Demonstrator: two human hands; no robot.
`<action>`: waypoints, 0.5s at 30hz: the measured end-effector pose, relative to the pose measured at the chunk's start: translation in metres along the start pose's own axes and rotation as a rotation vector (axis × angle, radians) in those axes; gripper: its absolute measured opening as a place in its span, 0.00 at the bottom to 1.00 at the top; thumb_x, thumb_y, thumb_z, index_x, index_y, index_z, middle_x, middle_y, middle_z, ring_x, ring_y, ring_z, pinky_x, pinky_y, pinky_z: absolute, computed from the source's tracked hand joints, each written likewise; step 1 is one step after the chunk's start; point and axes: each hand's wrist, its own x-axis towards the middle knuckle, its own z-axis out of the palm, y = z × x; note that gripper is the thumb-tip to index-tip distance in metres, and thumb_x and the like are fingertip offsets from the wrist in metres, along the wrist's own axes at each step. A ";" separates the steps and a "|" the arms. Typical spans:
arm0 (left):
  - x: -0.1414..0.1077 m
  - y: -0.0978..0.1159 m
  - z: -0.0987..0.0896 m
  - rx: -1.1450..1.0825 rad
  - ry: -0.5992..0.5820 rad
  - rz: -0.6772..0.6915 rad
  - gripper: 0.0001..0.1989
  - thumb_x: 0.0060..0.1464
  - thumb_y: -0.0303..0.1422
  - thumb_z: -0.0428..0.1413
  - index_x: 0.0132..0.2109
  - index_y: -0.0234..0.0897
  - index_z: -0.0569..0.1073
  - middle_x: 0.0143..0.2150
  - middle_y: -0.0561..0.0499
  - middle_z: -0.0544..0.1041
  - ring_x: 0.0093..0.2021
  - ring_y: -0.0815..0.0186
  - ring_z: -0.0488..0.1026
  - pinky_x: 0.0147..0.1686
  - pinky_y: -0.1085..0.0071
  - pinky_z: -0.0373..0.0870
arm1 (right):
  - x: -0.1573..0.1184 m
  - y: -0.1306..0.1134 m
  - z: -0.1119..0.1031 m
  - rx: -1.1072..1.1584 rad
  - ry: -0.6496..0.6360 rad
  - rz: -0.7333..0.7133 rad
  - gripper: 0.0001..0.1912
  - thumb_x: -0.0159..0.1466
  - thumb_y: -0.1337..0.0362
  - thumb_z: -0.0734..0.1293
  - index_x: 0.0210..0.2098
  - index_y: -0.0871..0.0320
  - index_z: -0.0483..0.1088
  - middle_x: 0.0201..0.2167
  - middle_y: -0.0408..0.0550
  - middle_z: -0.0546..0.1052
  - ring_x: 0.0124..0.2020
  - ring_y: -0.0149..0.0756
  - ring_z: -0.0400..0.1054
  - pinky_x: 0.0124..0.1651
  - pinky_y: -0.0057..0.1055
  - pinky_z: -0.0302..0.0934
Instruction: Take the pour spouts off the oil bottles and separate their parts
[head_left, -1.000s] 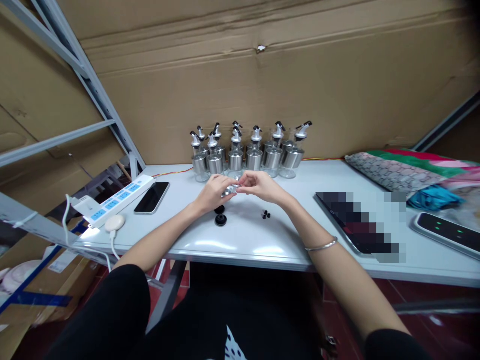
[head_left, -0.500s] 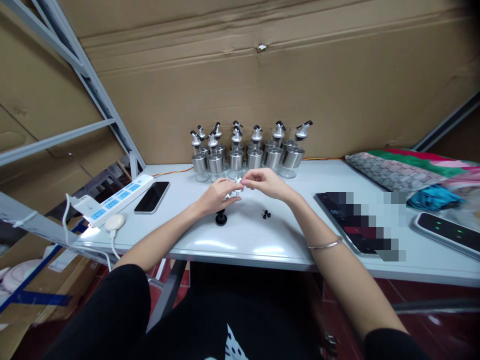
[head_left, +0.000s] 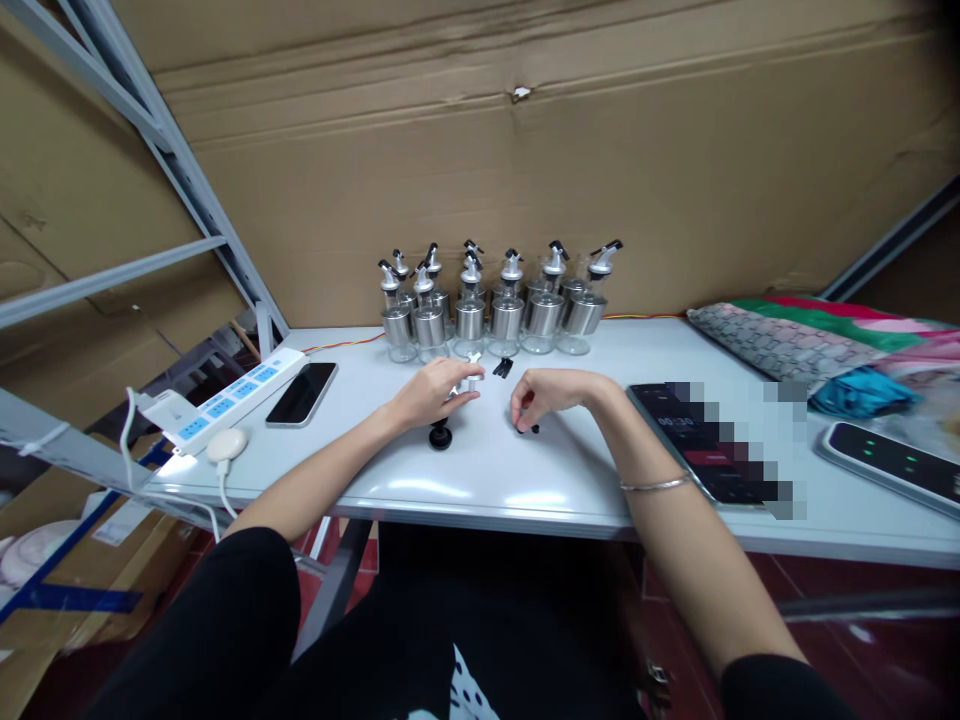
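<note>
My left hand (head_left: 435, 392) grips a small white and silver spout piece (head_left: 474, 382) between thumb and fingers, over the middle of the table. Just below that hand, a black round stopper (head_left: 440, 436) stands on the table. My right hand (head_left: 546, 398) reaches down with its fingertips pinched at a few tiny black parts (head_left: 535, 429); whether it holds one is hidden. Between the hands and farther back lie small black lever pieces (head_left: 505, 368). Several glass and steel bottles (head_left: 507, 318) with silver spouts stand behind the hands.
On the left of the white table (head_left: 450, 492) are a phone (head_left: 302, 394), a power strip (head_left: 240, 398) and a round white charger (head_left: 227, 444). To the right lie a larger phone (head_left: 701, 450), a black-topped device (head_left: 892, 460) and colourful bags (head_left: 795, 340). Cardboard (head_left: 337, 170) stands behind.
My right hand has left the spout piece and come down to the tiny black parts. The black lever pieces behind now show. My left hand keeps its grip.
</note>
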 end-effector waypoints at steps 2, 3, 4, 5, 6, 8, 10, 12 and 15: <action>0.000 0.000 0.000 -0.001 -0.006 0.001 0.15 0.61 0.37 0.49 0.51 0.35 0.66 0.45 0.44 0.76 0.47 0.63 0.72 0.46 0.64 0.68 | 0.002 0.000 0.001 -0.025 0.041 0.004 0.12 0.45 0.58 0.71 0.26 0.59 0.77 0.23 0.42 0.76 0.26 0.29 0.64 0.33 0.26 0.56; 0.000 0.000 0.000 -0.001 -0.010 0.001 0.15 0.61 0.37 0.49 0.51 0.35 0.65 0.45 0.43 0.76 0.47 0.62 0.72 0.46 0.64 0.68 | 0.003 0.000 0.001 -0.038 0.072 0.004 0.11 0.45 0.58 0.71 0.26 0.59 0.77 0.22 0.42 0.76 0.26 0.29 0.64 0.32 0.26 0.56; 0.000 0.000 0.000 -0.002 -0.011 0.000 0.15 0.61 0.37 0.49 0.51 0.35 0.65 0.46 0.43 0.76 0.47 0.62 0.72 0.47 0.64 0.68 | 0.004 0.001 0.002 -0.046 0.113 0.001 0.11 0.45 0.58 0.71 0.25 0.58 0.77 0.22 0.42 0.76 0.25 0.30 0.64 0.31 0.26 0.56; 0.000 0.001 -0.001 -0.003 -0.012 -0.005 0.15 0.61 0.37 0.48 0.51 0.34 0.65 0.46 0.43 0.76 0.48 0.62 0.72 0.47 0.64 0.67 | 0.005 0.001 0.002 -0.050 0.166 -0.008 0.10 0.45 0.59 0.71 0.24 0.58 0.77 0.21 0.42 0.76 0.25 0.30 0.64 0.30 0.26 0.56; 0.000 0.001 -0.001 -0.007 -0.014 -0.011 0.15 0.61 0.37 0.48 0.52 0.34 0.65 0.47 0.42 0.75 0.48 0.62 0.72 0.47 0.64 0.68 | 0.006 0.001 0.003 -0.051 0.231 -0.024 0.09 0.46 0.60 0.70 0.24 0.59 0.76 0.21 0.42 0.76 0.25 0.30 0.64 0.30 0.27 0.55; 0.000 0.002 -0.001 -0.025 -0.019 -0.028 0.15 0.61 0.37 0.48 0.52 0.34 0.63 0.48 0.42 0.74 0.48 0.62 0.72 0.46 0.65 0.68 | 0.008 -0.002 0.004 -0.040 0.379 -0.073 0.07 0.47 0.61 0.69 0.23 0.59 0.75 0.20 0.43 0.75 0.23 0.31 0.63 0.28 0.28 0.55; 0.000 0.004 -0.001 -0.049 -0.021 -0.045 0.15 0.62 0.37 0.47 0.52 0.34 0.62 0.49 0.41 0.73 0.48 0.63 0.71 0.46 0.65 0.68 | 0.008 -0.007 0.005 0.032 0.505 -0.139 0.07 0.49 0.61 0.68 0.23 0.60 0.73 0.19 0.43 0.75 0.23 0.31 0.64 0.28 0.28 0.55; 0.000 0.005 -0.001 -0.069 -0.021 -0.047 0.15 0.62 0.37 0.46 0.53 0.35 0.61 0.48 0.42 0.73 0.47 0.63 0.71 0.45 0.66 0.68 | 0.007 -0.013 0.006 0.194 0.578 -0.222 0.09 0.51 0.60 0.67 0.25 0.60 0.72 0.20 0.45 0.75 0.24 0.31 0.66 0.29 0.28 0.57; 0.000 0.008 -0.001 -0.091 -0.030 -0.032 0.15 0.62 0.36 0.45 0.53 0.36 0.60 0.46 0.43 0.73 0.46 0.63 0.71 0.45 0.66 0.68 | 0.004 -0.023 0.007 0.455 0.621 -0.341 0.11 0.51 0.58 0.69 0.26 0.60 0.69 0.22 0.47 0.77 0.25 0.32 0.69 0.30 0.28 0.60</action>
